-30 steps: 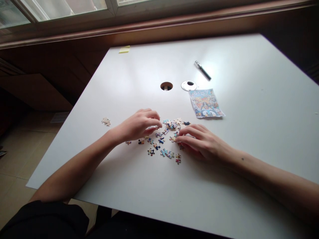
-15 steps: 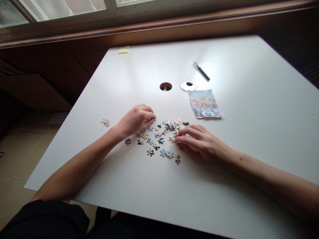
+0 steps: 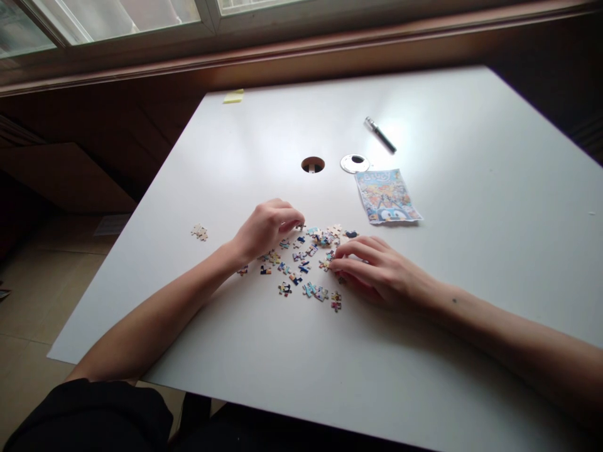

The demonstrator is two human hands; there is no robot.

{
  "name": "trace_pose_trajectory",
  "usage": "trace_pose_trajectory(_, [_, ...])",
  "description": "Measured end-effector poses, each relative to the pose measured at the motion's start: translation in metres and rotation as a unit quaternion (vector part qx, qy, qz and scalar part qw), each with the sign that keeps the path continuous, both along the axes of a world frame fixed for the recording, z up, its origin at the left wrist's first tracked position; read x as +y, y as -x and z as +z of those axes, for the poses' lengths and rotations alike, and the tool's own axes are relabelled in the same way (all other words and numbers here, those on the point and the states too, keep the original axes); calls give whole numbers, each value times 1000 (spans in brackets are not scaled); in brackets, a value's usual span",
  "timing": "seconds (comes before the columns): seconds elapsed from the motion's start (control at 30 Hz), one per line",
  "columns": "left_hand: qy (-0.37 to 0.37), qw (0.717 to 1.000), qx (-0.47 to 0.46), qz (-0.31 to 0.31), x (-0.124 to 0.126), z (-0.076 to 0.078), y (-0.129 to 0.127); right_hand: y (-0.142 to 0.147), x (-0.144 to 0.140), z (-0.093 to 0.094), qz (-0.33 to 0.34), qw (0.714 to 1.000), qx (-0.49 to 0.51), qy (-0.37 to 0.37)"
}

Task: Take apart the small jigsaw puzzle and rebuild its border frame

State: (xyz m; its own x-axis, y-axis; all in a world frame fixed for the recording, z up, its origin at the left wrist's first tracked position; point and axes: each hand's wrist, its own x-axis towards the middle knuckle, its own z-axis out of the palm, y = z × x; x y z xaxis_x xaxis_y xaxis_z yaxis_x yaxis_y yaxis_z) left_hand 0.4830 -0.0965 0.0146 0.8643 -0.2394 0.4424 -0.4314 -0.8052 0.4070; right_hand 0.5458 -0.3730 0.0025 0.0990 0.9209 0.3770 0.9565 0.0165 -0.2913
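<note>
Several small jigsaw puzzle pieces [image 3: 304, 267] lie loosely spread on the white table [image 3: 264, 351], most with printed colours upward. At the far side of this spread, my left hand [image 3: 271, 229] pinches a puzzle piece [image 3: 300, 226] between thumb and forefinger, just above or at the tabletop. My right hand [image 3: 372, 267] rests at the right edge of the spread. Its fingers are bent and apart, the tips touching or just beside a yellowish and red puzzle piece [image 3: 325, 263]. The space under its palm is hidden.
A small pile of plain-backed puzzle pieces [image 3: 199, 231] sits at the left. Behind the right hand lies a printed picture sheet [image 3: 387, 196]. Farther back are a round cable hole [image 3: 313, 165], its loose cover [image 3: 348, 164], a dark marker [image 3: 380, 135] and a yellow sticky note [image 3: 233, 96].
My left hand has shifted slightly right, and the puzzle piece in its fingertips shows more plainly. My right hand stays almost where it was.
</note>
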Motion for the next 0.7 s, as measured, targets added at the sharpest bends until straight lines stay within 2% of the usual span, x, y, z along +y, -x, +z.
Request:
trace_pose_trajectory(0.07, [-19, 1000, -10, 15, 5, 2, -1, 0, 0, 0, 1, 1000, 1, -4])
trace_pose_trajectory(0.17, [-25, 999, 21, 43, 23, 20, 1, 1, 1, 1, 1, 1000, 1, -8])
trace_pose_trajectory(0.27, [-70, 990, 123, -5, 39, 39, 7, 1, 1, 1, 3, 1000, 3, -9])
trace_pose_trajectory(0.33, [-93, 982, 165, -24, 43, 45, 10, 1, 1, 1, 3, 1000, 4, -8])
trace_pose_trajectory(0.57, [-100, 979, 178, -28, 45, 39, 12, 1, 0, 0, 2, 1000, 2, -6])
trace_pose_trajectory(0.7, [-74, 995, 63, -5, 37, 29, 7, 1, 0, 0, 1, 1000, 2, -6])
